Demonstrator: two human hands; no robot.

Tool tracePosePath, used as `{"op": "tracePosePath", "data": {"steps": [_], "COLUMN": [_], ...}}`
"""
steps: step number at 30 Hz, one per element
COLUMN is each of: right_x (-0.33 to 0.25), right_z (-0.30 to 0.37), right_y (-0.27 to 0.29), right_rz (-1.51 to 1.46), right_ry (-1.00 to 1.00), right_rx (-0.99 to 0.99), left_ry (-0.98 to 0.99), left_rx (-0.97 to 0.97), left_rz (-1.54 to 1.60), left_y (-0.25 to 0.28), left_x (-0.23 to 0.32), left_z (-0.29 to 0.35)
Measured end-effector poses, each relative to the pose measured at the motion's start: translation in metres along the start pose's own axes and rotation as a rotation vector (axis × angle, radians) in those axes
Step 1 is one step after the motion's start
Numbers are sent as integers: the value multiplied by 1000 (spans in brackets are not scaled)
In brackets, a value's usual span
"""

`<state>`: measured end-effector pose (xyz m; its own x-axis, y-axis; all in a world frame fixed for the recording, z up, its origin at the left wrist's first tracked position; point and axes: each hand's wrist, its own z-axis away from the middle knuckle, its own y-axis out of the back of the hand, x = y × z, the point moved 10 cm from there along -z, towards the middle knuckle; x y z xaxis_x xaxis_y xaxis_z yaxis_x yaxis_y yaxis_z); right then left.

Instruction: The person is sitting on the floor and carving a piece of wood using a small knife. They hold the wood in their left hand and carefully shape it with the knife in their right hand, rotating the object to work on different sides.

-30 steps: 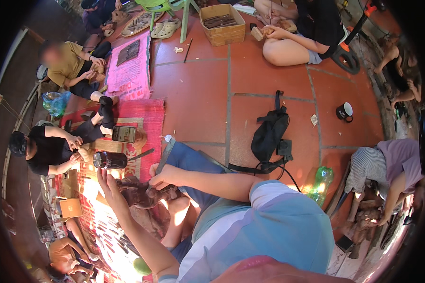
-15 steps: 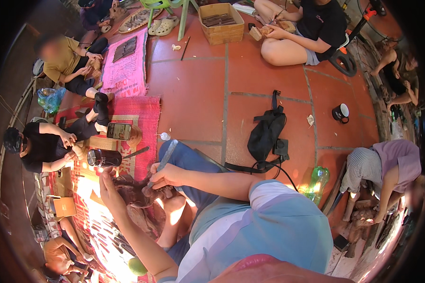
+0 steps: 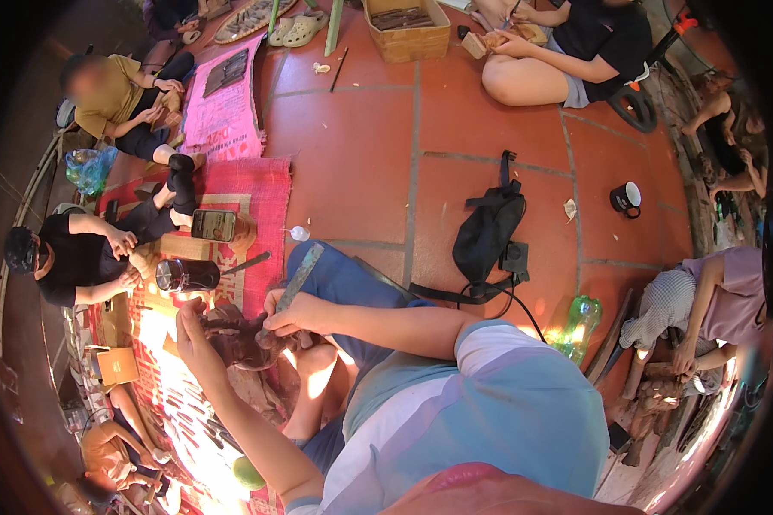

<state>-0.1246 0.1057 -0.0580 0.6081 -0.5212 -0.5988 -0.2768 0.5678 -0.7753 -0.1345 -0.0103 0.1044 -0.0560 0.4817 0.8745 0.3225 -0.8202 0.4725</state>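
Note:
A dark brown wood carving (image 3: 239,350), rounded with knobby parts, sits in front of my crossed legs. At its left side is my left hand (image 3: 192,336), with the fingers closed against the carving's edge; part of the grip is hidden. My right hand (image 3: 299,314) is closed round a long flat grey metal tool (image 3: 301,279), whose free end points up and away from me. The tool's lower end is at the carving's right part, beneath my fingers. Whether it touches the wood there I cannot tell.
Close beyond my left hand stand a dark jar (image 3: 187,275) and a phone (image 3: 213,225). A black bag (image 3: 489,232), a green bottle (image 3: 579,326) and a mug (image 3: 625,200) are at right. Several people sit around, one nearby at left (image 3: 69,257). Sunlight glares on the red mat (image 3: 266,184).
My right hand and the metal tool have shifted slightly left, and the carving has turned a little. The whole view has tilted slightly; the person at right has moved their arms.

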Motion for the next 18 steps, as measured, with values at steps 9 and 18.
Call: {"op": "tracePosePath", "data": {"steps": [9, 18], "right_x": [2, 8], "right_z": [1, -3], "right_y": [-1, 6], "right_rz": [-105, -156], "right_ry": [-60, -80], "right_rx": [-37, -26], "left_ry": [-41, -43], "left_rx": [-9, 6], "left_rz": [-67, -20], "left_y": [-1, -1], "left_x": [7, 6], "left_z": [3, 1]}}
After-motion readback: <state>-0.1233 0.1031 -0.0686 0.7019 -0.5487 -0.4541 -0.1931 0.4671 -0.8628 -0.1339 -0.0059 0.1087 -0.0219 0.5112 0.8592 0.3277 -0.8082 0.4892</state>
